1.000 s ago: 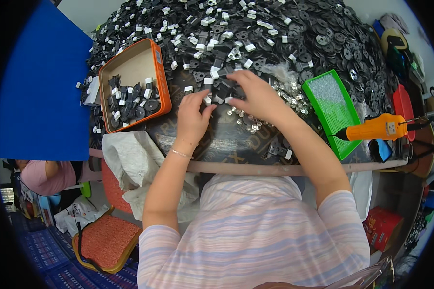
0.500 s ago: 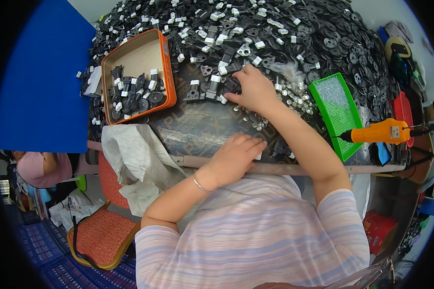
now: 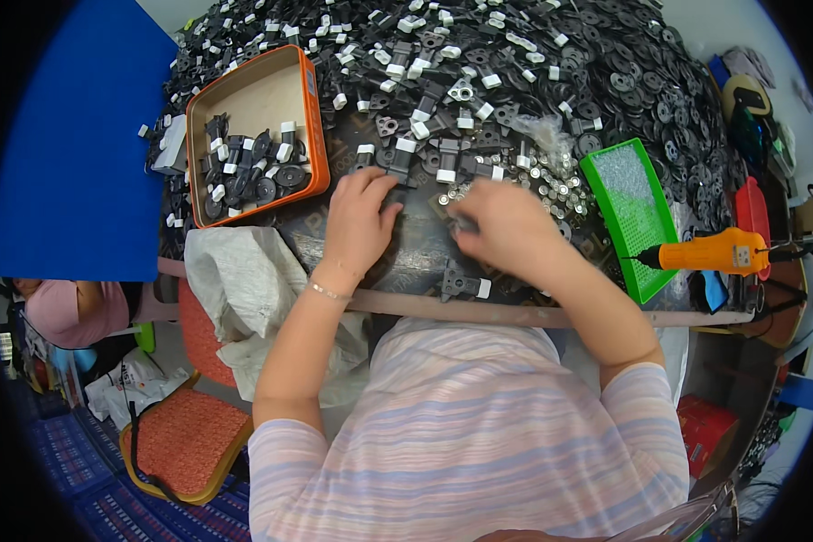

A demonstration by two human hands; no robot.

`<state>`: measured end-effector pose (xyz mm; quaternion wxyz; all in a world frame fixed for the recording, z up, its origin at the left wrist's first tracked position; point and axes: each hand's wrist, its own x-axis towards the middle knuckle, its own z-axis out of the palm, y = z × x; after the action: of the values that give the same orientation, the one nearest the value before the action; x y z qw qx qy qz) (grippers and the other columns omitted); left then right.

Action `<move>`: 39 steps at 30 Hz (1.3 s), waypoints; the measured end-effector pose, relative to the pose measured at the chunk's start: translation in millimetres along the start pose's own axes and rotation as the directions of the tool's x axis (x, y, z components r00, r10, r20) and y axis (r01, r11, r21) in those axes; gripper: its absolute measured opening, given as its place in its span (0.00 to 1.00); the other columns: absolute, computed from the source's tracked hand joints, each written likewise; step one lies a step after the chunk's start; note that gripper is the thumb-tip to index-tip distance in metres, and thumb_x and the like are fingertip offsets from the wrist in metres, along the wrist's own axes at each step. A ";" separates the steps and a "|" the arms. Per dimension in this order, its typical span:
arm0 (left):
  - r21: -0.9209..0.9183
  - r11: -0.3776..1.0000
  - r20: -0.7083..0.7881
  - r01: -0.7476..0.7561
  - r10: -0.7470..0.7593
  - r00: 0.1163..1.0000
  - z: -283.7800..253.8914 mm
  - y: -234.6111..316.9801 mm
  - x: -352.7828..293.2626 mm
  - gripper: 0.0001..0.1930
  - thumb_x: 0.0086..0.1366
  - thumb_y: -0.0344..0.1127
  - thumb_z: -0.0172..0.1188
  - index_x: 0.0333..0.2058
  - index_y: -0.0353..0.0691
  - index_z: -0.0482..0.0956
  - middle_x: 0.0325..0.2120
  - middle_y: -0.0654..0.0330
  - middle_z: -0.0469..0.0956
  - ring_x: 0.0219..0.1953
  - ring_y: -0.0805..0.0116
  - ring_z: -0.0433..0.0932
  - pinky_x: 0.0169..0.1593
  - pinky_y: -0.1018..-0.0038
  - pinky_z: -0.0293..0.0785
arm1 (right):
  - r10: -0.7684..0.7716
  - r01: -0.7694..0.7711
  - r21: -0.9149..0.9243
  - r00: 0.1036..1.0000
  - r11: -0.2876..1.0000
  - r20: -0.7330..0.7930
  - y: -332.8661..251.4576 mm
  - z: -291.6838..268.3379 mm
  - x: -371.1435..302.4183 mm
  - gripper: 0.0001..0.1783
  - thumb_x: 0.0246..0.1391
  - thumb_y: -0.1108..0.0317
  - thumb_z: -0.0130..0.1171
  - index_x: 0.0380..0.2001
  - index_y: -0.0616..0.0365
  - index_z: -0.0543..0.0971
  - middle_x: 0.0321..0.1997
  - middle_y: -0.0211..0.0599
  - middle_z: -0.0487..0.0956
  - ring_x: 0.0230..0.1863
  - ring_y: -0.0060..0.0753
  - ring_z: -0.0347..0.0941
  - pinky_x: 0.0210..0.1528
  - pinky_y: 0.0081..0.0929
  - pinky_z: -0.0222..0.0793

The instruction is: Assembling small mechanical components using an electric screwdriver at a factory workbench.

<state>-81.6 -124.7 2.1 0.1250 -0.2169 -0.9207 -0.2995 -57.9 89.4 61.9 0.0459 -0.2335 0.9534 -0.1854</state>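
My left hand [image 3: 359, 221] lies over the near end of a black part with a white cap [image 3: 365, 151]. Its fingers stretch forward and the thumb stands apart from them. To the right, my right hand [image 3: 508, 226] is smeared by motion, with curled fingers closed round a small dark thing that I cannot make out. Small round metal pieces [image 3: 551, 185] lie just beyond that hand. Between and beyond the hands are more black parts with white caps [image 3: 447, 161]. A single black part with a white end [image 3: 461, 285] rests near the table's front edge.
An orange-rimmed box [image 3: 314, 135] at left holds black parts and wheels. A green tray [image 3: 605, 217] with small silvery pieces stands at right, beside an orange electric screwdriver [image 3: 714, 253]. A large heap of black discs [image 3: 641, 81] covers the back. A white sack [image 3: 244, 271] hangs at the front edge.
My left hand has moved forward and left from the front edge to the black parts. My right hand has drawn back toward me, away from the parts it was touching.
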 end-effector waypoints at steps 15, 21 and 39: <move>0.007 0.996 -0.153 -0.088 0.088 0.984 0.1 7.1 0.9 0.15 0.52 0.23 0.57 0.41 0.38 0.75 0.37 0.56 0.76 0.36 0.60 0.76 0.41 0.70 0.72 | 0.286 -0.286 0.058 0.958 0.956 0.016 14.5 22.3 -21.0 0.16 0.49 0.56 0.59 0.36 0.56 0.74 0.37 0.41 0.72 0.35 0.48 0.75 0.36 0.41 0.72; -0.645 0.418 0.530 0.639 -0.357 0.769 8.4 0.9 -33.3 0.12 0.61 0.27 0.56 0.44 0.36 0.71 0.34 0.63 0.70 0.27 0.77 0.74 0.32 0.82 0.72 | 0.226 -0.244 -0.062 0.950 0.968 -0.214 60.0 28.2 14.5 0.12 0.47 0.68 0.59 0.38 0.54 0.75 0.38 0.38 0.74 0.42 0.44 0.72 0.42 0.38 0.71; -0.351 0.897 0.292 0.267 -0.166 0.942 -0.7 34.4 -51.6 0.16 0.51 0.30 0.64 0.41 0.37 0.77 0.38 0.54 0.73 0.36 0.57 0.74 0.40 0.71 0.72 | 0.062 -0.185 0.527 0.968 0.829 0.242 39.9 44.8 7.6 0.15 0.51 0.67 0.54 0.43 0.58 0.78 0.32 0.43 0.79 0.32 0.36 0.76 0.38 0.30 0.70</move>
<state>-20.1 -116.9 1.2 -0.0737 -0.1691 -0.8703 -0.4566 -73.9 103.7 5.4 0.2252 -0.1670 0.8634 -0.4195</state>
